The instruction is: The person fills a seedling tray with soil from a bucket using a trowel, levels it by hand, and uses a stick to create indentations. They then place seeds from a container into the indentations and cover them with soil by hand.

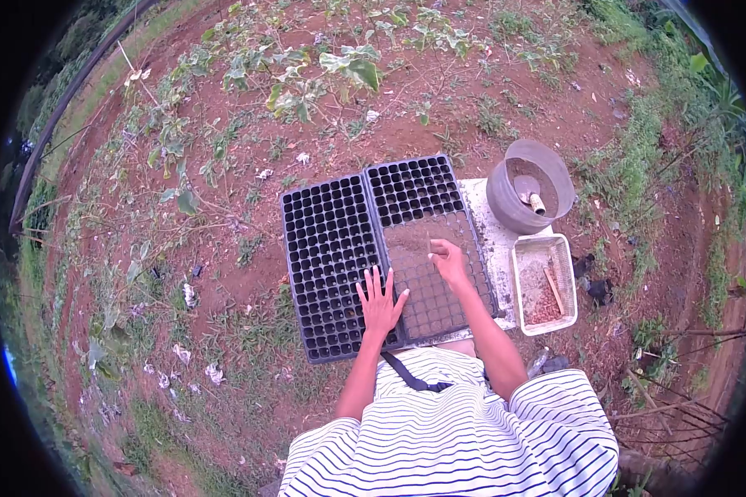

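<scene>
Two black seedling trays (327, 257) lie side by side in front of me. In the right-hand seedling tray (414, 174), brown soil (435, 286) fills the near and middle cells, while the far rows show dark, unfilled cells. My left hand (379, 308) rests with fingers spread across the inner edges of the two trays. Over the soil, my right hand (449, 263) has its fingers pinched around a thin, stick-like piece (429, 242), whose exact kind is too small to make out.
A pale board (481, 207) supports the trays. To the right stand a translucent round tub (510, 207) with soil and a small cylinder inside, and a white plastic basket (569, 286) holding reddish grains and a wooden stick (554, 290). Leafy plants (352, 66) grow beyond.
</scene>
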